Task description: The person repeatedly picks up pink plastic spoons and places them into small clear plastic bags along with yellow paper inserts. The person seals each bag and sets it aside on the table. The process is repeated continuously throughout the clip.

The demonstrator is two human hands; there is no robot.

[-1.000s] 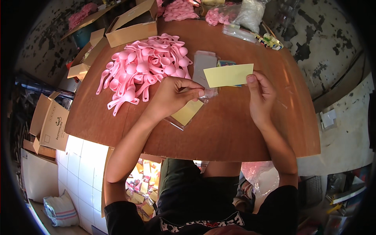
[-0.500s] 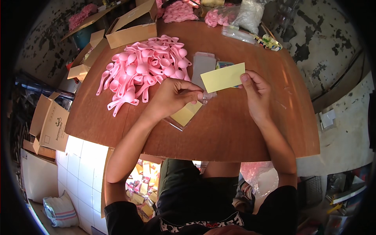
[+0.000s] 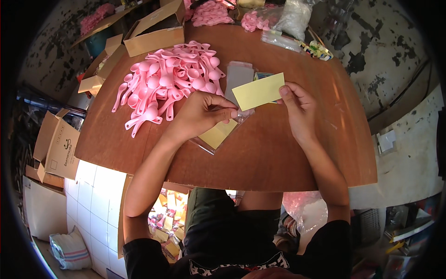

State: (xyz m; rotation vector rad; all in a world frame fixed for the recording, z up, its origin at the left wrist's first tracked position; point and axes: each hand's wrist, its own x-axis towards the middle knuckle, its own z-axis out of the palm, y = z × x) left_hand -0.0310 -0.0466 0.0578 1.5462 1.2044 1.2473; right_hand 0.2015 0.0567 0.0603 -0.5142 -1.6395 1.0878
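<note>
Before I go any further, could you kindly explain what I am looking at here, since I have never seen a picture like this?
This is one wide fisheye view from a camera worn on a person's head, looking down, so straight edges bend near the rim. There is no machine: the two bare arms rising from the lower edge are the wearer's own. They work at a brown wooden table. The right hand pinches a yellow card by its end. The left hand grips the mouth of a clear plastic sleeve that already has a yellow card inside. A pile of pink plastic spoons lies to the left, a grey sleeve stack lies behind the hands, and cardboard boxes stand at the far edge.
</note>
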